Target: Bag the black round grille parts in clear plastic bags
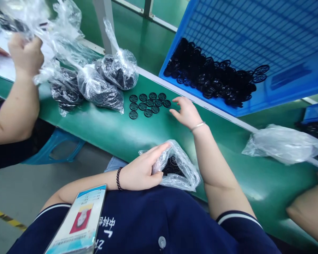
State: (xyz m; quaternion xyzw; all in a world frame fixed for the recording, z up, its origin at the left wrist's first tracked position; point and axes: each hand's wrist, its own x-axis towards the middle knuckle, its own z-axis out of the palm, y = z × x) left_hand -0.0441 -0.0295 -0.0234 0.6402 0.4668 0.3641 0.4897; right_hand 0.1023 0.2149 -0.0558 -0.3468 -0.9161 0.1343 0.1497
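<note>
My left hand grips the rim of a clear plastic bag at the table's near edge, with the thumb inside its mouth. Black parts lie inside the bag. My right hand is over the green table, fingers apart and holding nothing that I can see. Just left of its fingertips, several round black openwork discs lie flat in loose rows. The closest disc is a small gap away from the fingers.
A blue crate heaped with black discs stands tilted beyond the table. Tied bags of black parts sit at left, near a co-worker's hand gripping another bag. Clear plastic bags lie at right, near another person's arm.
</note>
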